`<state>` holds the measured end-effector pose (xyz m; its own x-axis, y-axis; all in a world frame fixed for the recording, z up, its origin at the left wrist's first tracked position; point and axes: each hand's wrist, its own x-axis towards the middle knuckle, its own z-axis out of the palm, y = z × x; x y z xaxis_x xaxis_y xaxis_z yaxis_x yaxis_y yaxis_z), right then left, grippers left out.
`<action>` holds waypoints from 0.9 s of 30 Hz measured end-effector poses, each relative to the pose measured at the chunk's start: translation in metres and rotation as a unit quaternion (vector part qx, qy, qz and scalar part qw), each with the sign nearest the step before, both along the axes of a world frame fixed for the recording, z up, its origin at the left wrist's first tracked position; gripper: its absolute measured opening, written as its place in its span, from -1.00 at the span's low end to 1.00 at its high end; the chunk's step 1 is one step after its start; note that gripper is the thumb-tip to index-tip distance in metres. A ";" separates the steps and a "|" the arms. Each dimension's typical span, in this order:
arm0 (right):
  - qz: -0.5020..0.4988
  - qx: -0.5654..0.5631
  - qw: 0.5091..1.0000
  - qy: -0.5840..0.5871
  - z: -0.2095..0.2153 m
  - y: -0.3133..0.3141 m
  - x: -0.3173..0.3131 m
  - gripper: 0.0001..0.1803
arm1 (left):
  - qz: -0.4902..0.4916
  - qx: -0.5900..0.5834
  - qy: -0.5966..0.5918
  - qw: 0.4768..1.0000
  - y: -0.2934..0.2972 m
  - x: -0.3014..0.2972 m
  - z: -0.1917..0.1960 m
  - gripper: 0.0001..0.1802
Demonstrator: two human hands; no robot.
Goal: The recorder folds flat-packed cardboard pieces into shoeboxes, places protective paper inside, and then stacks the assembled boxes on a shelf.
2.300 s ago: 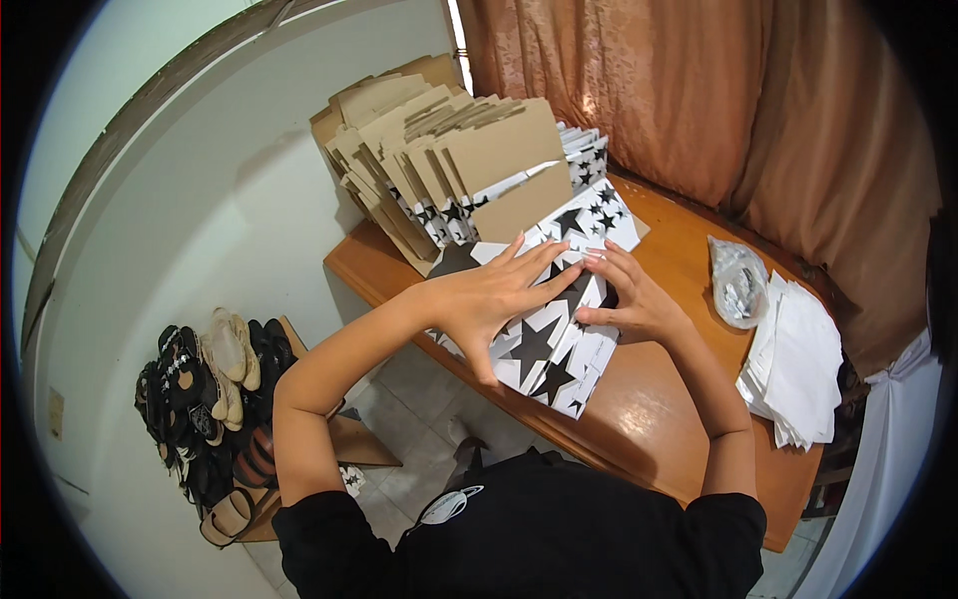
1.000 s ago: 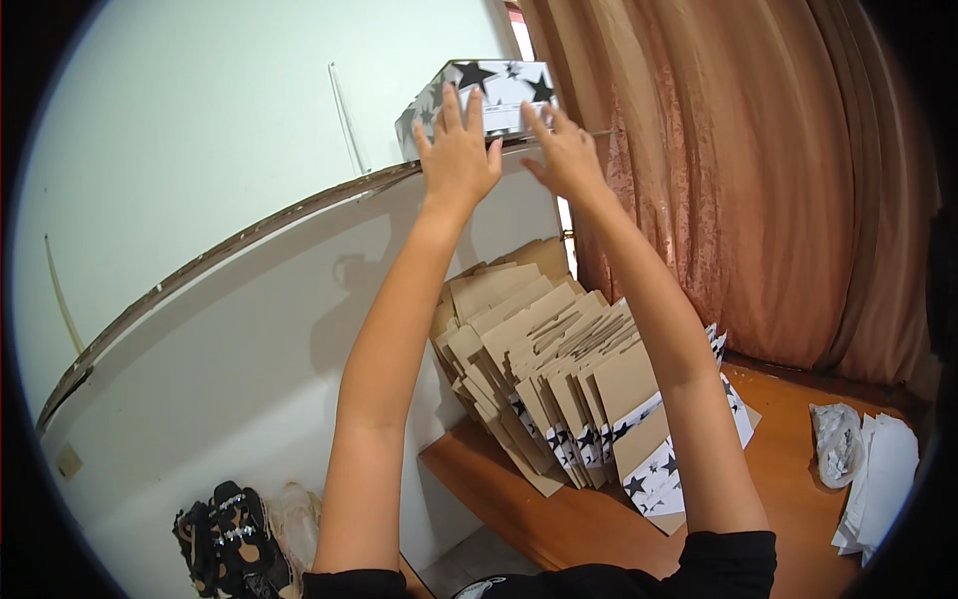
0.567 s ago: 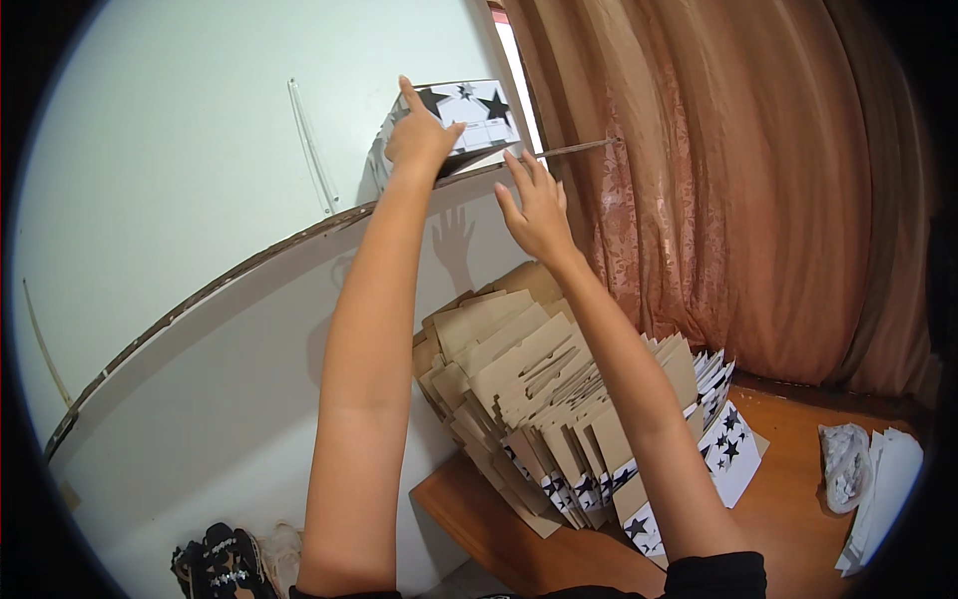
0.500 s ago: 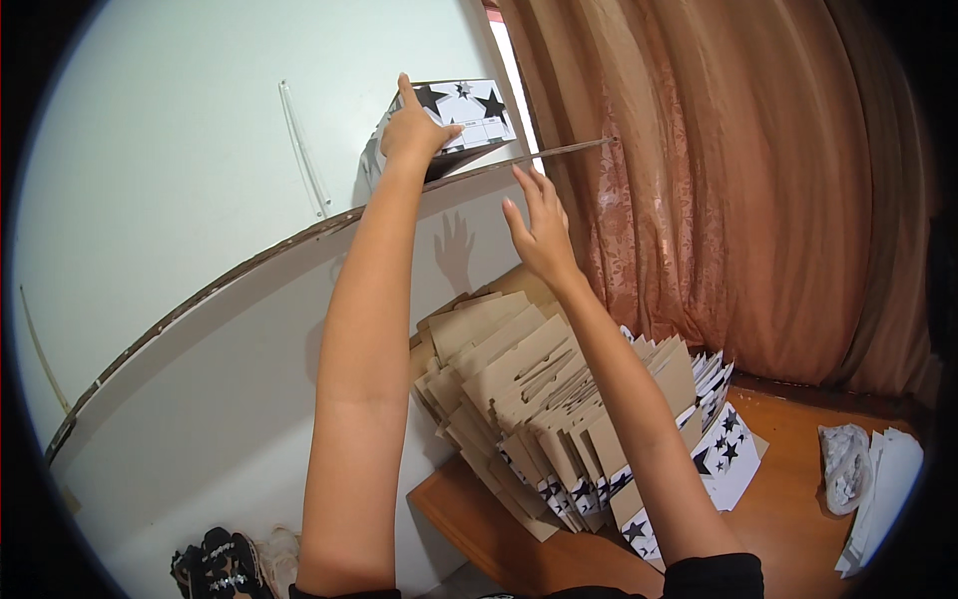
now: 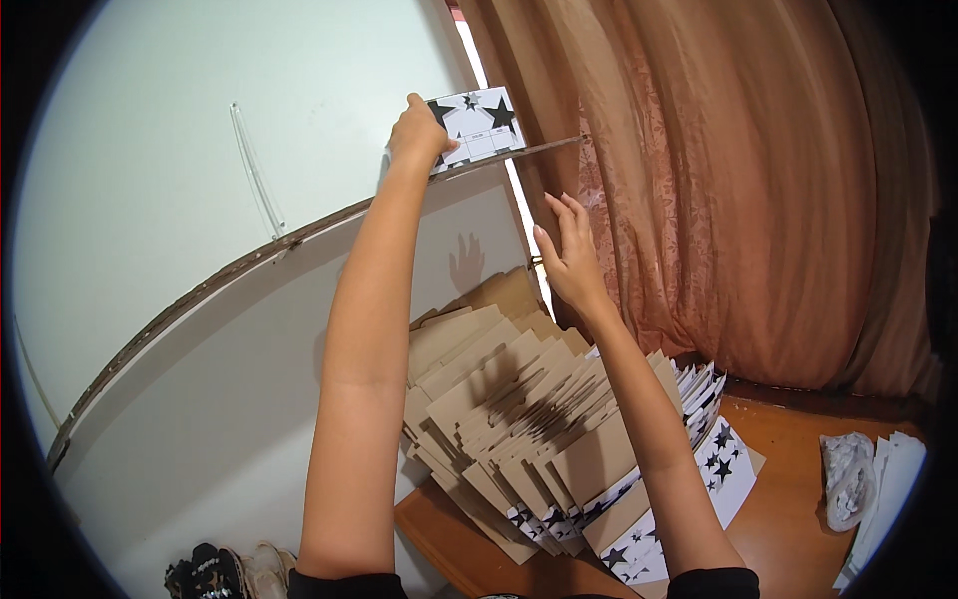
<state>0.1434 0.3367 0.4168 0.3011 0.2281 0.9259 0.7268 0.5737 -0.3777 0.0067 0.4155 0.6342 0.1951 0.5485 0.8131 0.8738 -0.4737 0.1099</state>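
Left hand raised high, grip closed on the near end of a white box with black stars, already resting on the thin ledge along the wall, close to the brown curtain. Right hand lower, off the box, fingers spread and holding nothing. Placing of this 1 box apparently almost done; only letting go left. Below, on the wooden surface, a large stack of flat cardboard pieces, seemingly not yet folded.

Bare forearms — short black sleeves at the shoulders.
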 end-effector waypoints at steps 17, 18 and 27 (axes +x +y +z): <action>-0.077 -0.034 0.994 -0.067 -0.004 0.014 0.062 -0.43 | 0.048 0.067 0.016 0.996 0.031 0.084 -0.016 -0.24; -0.076 -0.039 0.994 -0.073 -0.003 0.018 0.064 -0.43 | 0.043 0.064 0.017 0.997 0.032 0.084 -0.017 -0.24; -0.144 -0.050 0.978 -0.142 -0.003 0.041 0.069 -0.38 | 0.004 0.089 0.001 0.996 0.037 0.077 -0.019 -0.31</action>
